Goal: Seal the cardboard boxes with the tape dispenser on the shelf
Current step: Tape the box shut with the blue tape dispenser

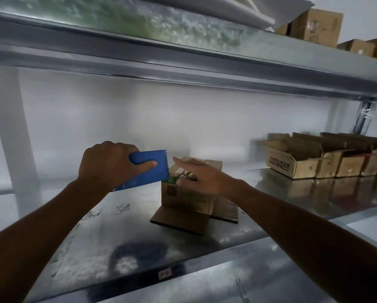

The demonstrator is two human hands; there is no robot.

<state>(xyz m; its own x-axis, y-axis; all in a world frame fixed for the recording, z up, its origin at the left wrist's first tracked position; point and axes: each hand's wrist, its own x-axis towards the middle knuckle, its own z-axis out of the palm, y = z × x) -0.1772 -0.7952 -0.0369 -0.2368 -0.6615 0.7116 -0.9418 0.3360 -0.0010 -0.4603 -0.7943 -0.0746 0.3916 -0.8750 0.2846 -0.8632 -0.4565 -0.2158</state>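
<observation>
Two bare arms (41, 232) reach in from 7 and 5 o'clock. On the left, the left hand (109, 164) curls tight round a blue tape dispenser (149, 171), with the thumb across its front. The dispenser's right edge touches the top left corner of a small cardboard box (184, 197). The right hand (201, 177) lies on top of this box with its fingers straight and the thumb against the front side. Shiny tape (186, 173) shows on the box top, under the fingers.

The box stands in the middle of the shiny metal shelf (117, 237), and its bottom flaps stick out flat. At 3 o'clock from it, well apart, a row of open boxes (314, 159) sits on the same shelf. Up at 1 o'clock, more brown boxes (316, 25) sit on the top shelf (183, 55), beside a white sheet (238, 12).
</observation>
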